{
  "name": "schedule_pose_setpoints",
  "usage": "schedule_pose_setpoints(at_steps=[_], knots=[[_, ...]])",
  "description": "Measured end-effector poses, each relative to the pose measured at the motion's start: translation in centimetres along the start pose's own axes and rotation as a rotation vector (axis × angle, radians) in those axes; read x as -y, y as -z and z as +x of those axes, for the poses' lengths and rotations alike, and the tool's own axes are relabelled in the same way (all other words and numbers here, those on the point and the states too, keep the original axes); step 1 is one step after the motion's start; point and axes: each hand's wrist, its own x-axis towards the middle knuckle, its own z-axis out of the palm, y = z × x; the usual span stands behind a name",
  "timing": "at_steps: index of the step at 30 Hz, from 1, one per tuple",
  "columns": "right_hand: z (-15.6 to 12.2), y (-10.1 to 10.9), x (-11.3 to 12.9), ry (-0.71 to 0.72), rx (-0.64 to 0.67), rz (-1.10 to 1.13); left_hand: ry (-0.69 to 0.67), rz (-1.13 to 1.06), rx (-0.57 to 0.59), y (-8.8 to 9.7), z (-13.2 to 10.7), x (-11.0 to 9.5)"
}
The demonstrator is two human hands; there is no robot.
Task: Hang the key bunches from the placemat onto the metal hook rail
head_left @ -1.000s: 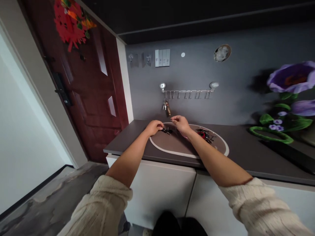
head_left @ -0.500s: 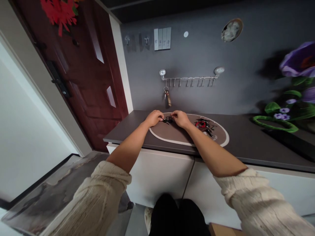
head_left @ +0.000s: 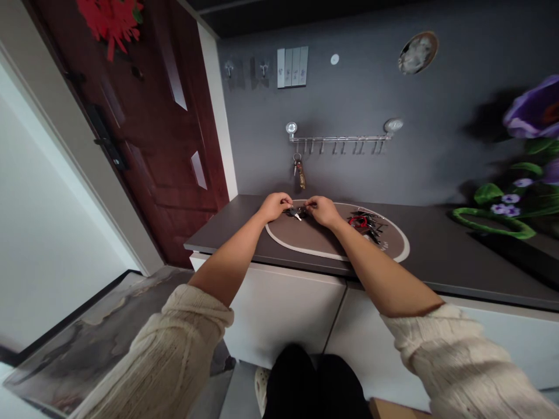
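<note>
Key bunch (head_left: 297, 213) on oval mat (head_left: 311, 245), between my hands. Left hand (head_left: 275, 207) clamped on its edge; right hand (head_left: 323, 211) beside it, fingertips together, hold unclear. Bunch could slip if my pinch slackens.

Behind the fingers (head_left: 286, 201), a grey wall (head_left: 349, 99) rises to a black overhead unit (head_left: 262, 13); beneath them, a dark-topped bench (head_left: 231, 227) with white fronts (head_left: 283, 308) extends to both sides. To their left stand a dark red door (head_left: 157, 145) and, farther out, a white wall (head_left: 35, 233), above a grey marbled floor (head_left: 113, 326). Lighting is subdued, brightest on the white wall.
</note>
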Motion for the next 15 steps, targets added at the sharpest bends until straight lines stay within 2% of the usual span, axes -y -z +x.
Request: schedule_pose_setpoints(at_steps=[10, 15], knots=[[-0.01, -0.11, 0.06, -0.009, -0.022, 0.097, 0.139, -0.373, -0.057, 0.04, -0.07, -0.94], [0.06, -0.42, 0.08, 0.053, 0.043, 0.117, 0.184, -0.552, -0.072, -0.13, 0.00, -0.85]])
